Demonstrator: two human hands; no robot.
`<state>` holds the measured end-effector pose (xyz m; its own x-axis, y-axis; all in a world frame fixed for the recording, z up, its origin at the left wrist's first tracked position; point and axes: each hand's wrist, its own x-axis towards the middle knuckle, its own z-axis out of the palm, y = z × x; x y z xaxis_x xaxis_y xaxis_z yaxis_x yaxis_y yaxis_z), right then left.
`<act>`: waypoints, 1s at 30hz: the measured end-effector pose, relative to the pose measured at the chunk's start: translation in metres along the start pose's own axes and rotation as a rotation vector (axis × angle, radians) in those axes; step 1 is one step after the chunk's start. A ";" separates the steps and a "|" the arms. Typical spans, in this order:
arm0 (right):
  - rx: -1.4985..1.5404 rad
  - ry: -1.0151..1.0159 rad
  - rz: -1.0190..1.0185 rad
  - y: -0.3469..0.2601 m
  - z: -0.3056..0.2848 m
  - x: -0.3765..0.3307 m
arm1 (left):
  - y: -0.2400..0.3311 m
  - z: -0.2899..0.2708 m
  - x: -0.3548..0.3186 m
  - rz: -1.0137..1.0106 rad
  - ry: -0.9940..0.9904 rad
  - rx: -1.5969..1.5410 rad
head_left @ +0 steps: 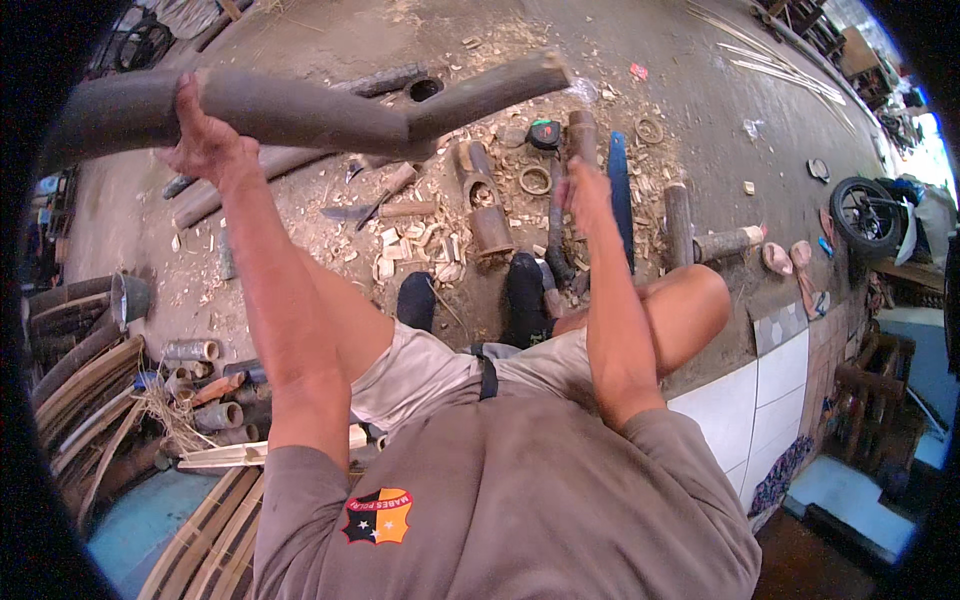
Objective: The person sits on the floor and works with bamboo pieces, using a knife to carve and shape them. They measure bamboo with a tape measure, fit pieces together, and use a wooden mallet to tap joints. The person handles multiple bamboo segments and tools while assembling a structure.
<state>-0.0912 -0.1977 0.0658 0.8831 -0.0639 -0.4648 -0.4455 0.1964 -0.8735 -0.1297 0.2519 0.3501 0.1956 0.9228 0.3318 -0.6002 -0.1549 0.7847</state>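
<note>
Near my remote camera, the left hand clasps a thick bamboo pole above the floor; the right hand, blurred, shows against a short bamboo tube, its grip something I cannot tell. Farther down, I see a tape measure among wood chips.

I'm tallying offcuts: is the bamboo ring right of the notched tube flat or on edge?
Flat: the ring shows its round opening facing up toward the camera.

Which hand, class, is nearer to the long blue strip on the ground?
Right. The right hand is just left of the long blue strip; the left hand is far to its left, on the bamboo pole.
</note>
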 end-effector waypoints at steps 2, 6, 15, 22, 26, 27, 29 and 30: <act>-0.390 0.244 -0.145 0.070 -0.107 0.033 | -0.037 0.023 -0.004 -0.096 -0.044 -0.042; -1.005 0.567 -0.006 0.143 -0.092 0.003 | -0.032 0.000 -0.007 0.049 0.000 0.149; -1.077 0.740 0.605 0.114 -0.158 -0.021 | -0.034 -0.015 0.024 0.206 -0.039 0.258; -1.272 0.664 0.565 0.133 -0.143 -0.028 | -0.005 -0.036 0.068 0.287 0.093 0.580; -1.468 0.347 0.485 0.138 -0.144 -0.045 | 0.003 -0.067 0.070 0.239 0.171 0.700; -1.520 0.262 0.470 0.134 -0.132 -0.054 | 0.003 -0.082 0.073 0.222 0.201 0.755; -1.595 0.257 0.377 0.132 -0.117 -0.063 | -0.005 -0.114 0.077 0.280 0.241 0.765; -1.603 0.357 0.304 0.131 -0.117 -0.066 | -0.015 -0.121 0.073 0.273 0.249 0.781</act>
<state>-0.2248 -0.2820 -0.0348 0.7666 -0.4630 -0.4449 -0.4716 -0.8762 0.0993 -0.2001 0.3646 0.2996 -0.1083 0.8545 0.5080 0.1214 -0.4959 0.8599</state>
